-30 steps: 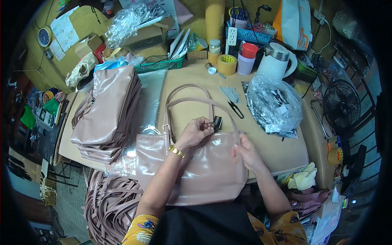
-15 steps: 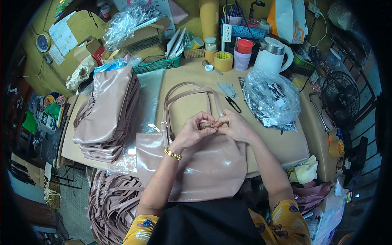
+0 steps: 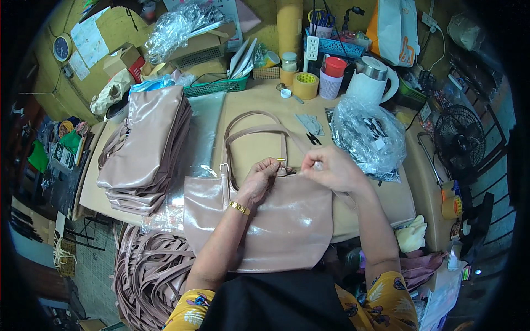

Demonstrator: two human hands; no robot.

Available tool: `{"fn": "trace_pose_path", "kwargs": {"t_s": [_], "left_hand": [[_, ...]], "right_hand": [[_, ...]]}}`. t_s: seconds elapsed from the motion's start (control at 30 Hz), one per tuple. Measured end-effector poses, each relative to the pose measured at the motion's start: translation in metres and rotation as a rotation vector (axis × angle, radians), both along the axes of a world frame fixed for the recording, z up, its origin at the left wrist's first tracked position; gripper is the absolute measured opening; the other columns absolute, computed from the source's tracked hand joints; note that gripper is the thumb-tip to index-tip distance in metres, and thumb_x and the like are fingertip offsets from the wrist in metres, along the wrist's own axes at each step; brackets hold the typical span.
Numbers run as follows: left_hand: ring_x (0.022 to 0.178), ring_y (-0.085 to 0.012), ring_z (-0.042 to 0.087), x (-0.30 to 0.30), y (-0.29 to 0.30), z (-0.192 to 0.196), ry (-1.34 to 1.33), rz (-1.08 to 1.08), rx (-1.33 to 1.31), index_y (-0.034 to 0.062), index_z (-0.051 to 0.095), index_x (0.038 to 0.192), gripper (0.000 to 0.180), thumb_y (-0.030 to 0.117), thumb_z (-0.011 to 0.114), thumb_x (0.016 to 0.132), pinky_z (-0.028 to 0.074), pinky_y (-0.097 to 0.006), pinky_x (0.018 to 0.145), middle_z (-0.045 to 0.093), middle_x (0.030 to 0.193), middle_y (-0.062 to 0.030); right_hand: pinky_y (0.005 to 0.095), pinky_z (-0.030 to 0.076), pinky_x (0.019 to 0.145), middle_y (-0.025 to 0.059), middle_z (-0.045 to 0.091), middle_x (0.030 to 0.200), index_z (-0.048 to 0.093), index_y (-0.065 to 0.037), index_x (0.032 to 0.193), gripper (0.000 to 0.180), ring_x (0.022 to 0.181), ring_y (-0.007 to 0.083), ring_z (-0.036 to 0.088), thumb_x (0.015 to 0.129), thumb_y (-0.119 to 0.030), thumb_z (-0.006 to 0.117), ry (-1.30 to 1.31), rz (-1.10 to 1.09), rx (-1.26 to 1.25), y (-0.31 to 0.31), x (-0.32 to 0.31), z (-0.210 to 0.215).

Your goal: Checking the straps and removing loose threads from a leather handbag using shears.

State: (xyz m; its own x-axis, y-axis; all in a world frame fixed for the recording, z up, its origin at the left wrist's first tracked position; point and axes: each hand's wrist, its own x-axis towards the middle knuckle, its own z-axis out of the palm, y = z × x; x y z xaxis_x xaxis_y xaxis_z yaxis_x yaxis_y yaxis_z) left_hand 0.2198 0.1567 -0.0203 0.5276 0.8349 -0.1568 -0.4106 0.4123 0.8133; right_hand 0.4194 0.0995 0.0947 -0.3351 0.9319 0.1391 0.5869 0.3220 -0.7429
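A glossy pinkish-beige handbag [image 3: 281,226] lies before me, its strap handles [image 3: 254,114] looped away across the table. Near the middle of the bag's top edge, my left hand [image 3: 262,179] pinches a small gold-coloured buckle [image 3: 281,160] on a short tab. To its right, my right hand [image 3: 335,170] is raised with fingers pressed together; what they hold, if anything, is hidden. One strap passes behind that hand, and an end shows below its wrist. A second buckle [image 3: 224,171] sits fastened on the strap at the bag's left side.
Similar bags form a stack [image 3: 146,149] on the left; loose straps [image 3: 152,276] heap below it. Black snips [image 3: 313,138] lie beyond my right hand. A clear plastic bag [image 3: 367,132] of small packets sits at right, near a white kettle [image 3: 371,80]. Tape rolls [image 3: 305,85] stand at the back.
My hands, together at the bag's top edge before, have parted. The right hand has moved right and turned over, and the strap has shifted with it. The gold buckle now shows by my left fingers.
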Motion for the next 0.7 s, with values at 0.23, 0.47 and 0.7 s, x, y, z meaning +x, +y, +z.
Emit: {"fn": "trace_pose_path", "kwargs": {"t_s": [0.23, 0.47, 0.7], "left_hand": [[0.082, -0.0149, 0.06, 0.003, 0.011, -0.005, -0.171, -0.205, 0.244, 0.0046, 0.057, 0.095, 0.017, 0.014, 0.061, 0.082, 0.045, -0.026, 0.08, 0.063, 0.085, -0.0068], [0.067, -0.0112, 0.06, 0.001, 0.002, 0.039, -0.141, -0.674, 0.334, 0.0005, 0.054, 0.113, 0.038, 0.02, 0.063, 0.081, 0.044, -0.023, 0.068, 0.06, 0.071, -0.004], [0.057, -0.0039, 0.044, 0.0, -0.013, 0.088, 0.348, -1.111, 0.648, 0.0008, 0.052, 0.122, 0.049, 0.004, 0.07, 0.076, 0.035, -0.018, 0.058, 0.048, 0.06, 0.0044]], "right_hand": [[0.0246, 0.054, 0.057, 0.0133, 0.057, 0.102, 0.036, -0.007, 0.128, 0.044, 0.068, 0.0165, 0.063, 0.088, -0.001, 0.052, 0.794, -0.031, -0.391, -0.01, 0.031, -0.027], [0.0291, 0.054, 0.072, 0.015, 0.057, 0.108, 0.036, -0.005, 0.129, 0.043, 0.086, 0.0192, 0.063, 0.09, -0.008, 0.053, 1.476, -0.195, -0.396, -0.026, 0.041, -0.097], [0.0317, 0.05, 0.085, 0.0152, 0.058, 0.112, 0.035, -0.002, 0.13, 0.052, 0.094, 0.0225, 0.062, 0.086, -0.005, 0.061, 1.193, -0.003, -0.511, -0.051, 0.026, -0.091]]}}
